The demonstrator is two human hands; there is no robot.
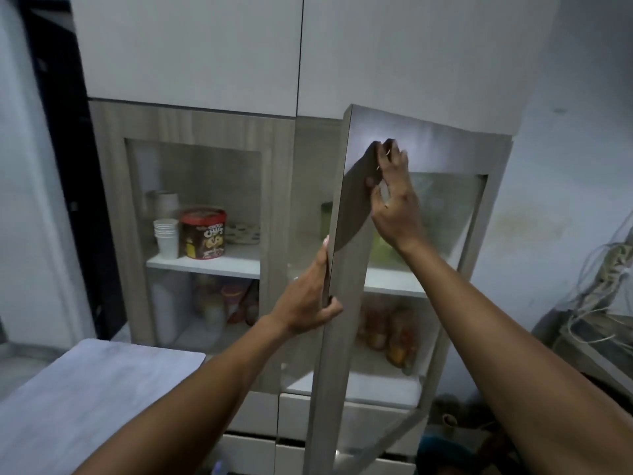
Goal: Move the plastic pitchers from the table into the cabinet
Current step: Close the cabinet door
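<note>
The grey wood cabinet [191, 121] has two glass doors. Its right door [337, 341] stands ajar, swung toward me. My left hand [308, 303] grips the free edge of that door at mid height. My right hand [394, 207] lies flat against the door's outer face near the top of the glass, fingers spread and holding nothing. Behind the glass, on the upper right shelf, a pale green plastic shape [387, 252] shows blurred; I cannot tell whether it is a pitcher. No pitcher is visible on the table [85, 389].
Behind the shut left door stand stacked paper cups [166, 238] and a red cereal tin [202, 233]. Orange jars [394, 337] fill the lower right shelf. White drawers [342, 416] sit below. Loose cables [609, 269] hang by the wall at right.
</note>
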